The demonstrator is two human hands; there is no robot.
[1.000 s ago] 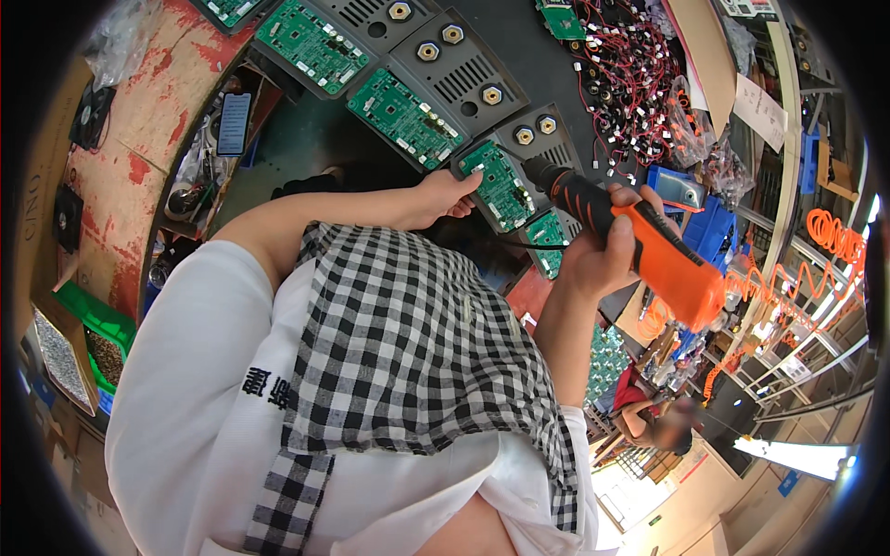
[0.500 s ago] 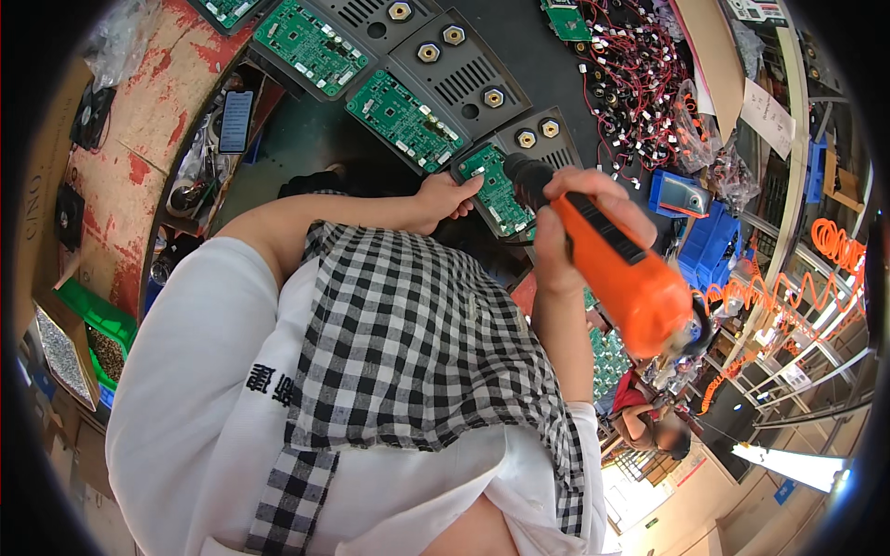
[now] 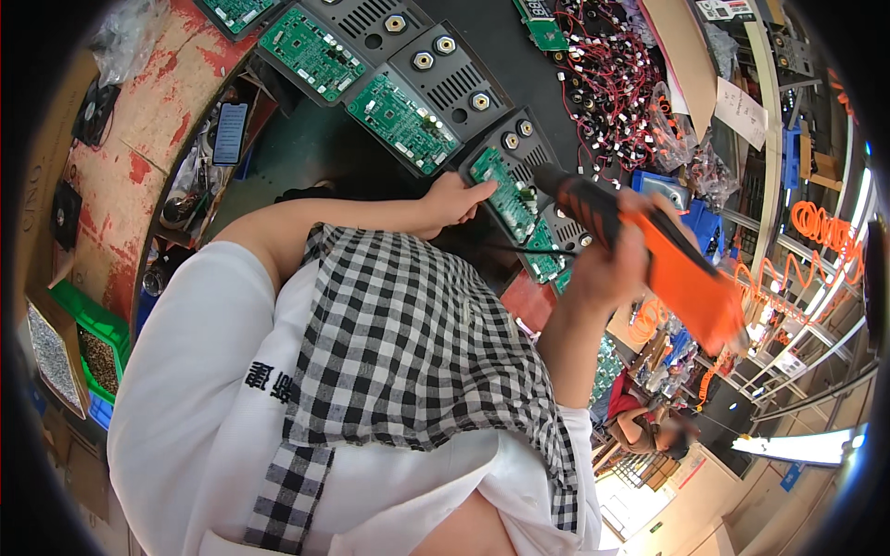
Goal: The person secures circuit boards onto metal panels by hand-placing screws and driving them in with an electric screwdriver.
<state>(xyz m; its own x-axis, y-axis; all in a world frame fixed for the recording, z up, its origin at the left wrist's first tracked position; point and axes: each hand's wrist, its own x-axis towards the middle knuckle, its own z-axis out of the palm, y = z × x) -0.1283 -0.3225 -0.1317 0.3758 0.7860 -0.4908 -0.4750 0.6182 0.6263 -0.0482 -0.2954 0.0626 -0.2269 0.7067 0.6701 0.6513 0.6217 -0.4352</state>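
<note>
**Bracing a panel left-handed, holding a power driver over it right-handed**

Begin with the dark work surface, spread across the top of the view under a stepped row of neighbouring panels. Find the braced panel in that row, between the hands, with a green circuit board on its near part. Clamps that panel's near edge in the left hand, thumb on top by the circuit board (fingers beneath hidden). Wraps the right hand firmly around the driver. Aims the black nose at the panel, close beside the circuit board; cannot tell touching from hovering.

To work well, probably: keep the panel from rocking, set the nose square before pressing, stay off the small components, keep the left thumb clear.

Containers next. At right, note a blue bin, contents unreadable. At lower left, see a green bin full of small brass-coloured pieces; just beside it, an open box of small pale grey pieces. Looks wise to keep those two kinds unmixed (easily spilled, by the look of such loose fill).
</note>
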